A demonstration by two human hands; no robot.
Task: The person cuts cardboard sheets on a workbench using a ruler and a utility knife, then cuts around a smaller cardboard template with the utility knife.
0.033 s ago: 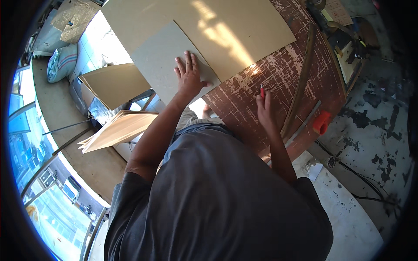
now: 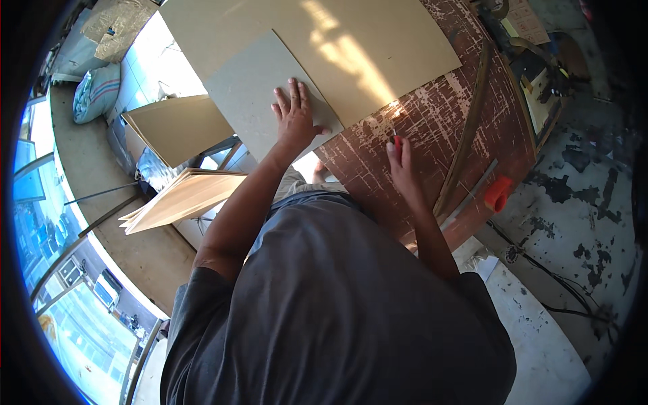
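My left hand (image 2: 293, 116) lies flat, fingers spread, on the near edge of a grey-beige board (image 2: 253, 91). That board rests partly on a larger tan board (image 2: 324, 37) covering the far part of a worn brown worktable (image 2: 439, 115). My right hand (image 2: 403, 162) is closed around a small red-handled tool (image 2: 397, 140). The tool's tip sits on the tabletop just off the tan board's near corner. I cannot tell what kind of tool it is.
A long wooden strip (image 2: 467, 131), a thin metal straightedge (image 2: 472, 194) and an orange-red object (image 2: 498, 192) lie along the table's right side. Loose boards (image 2: 182, 196) are stacked at the left, with another panel (image 2: 179, 125) behind them. Cables cross the stained floor (image 2: 574, 223).
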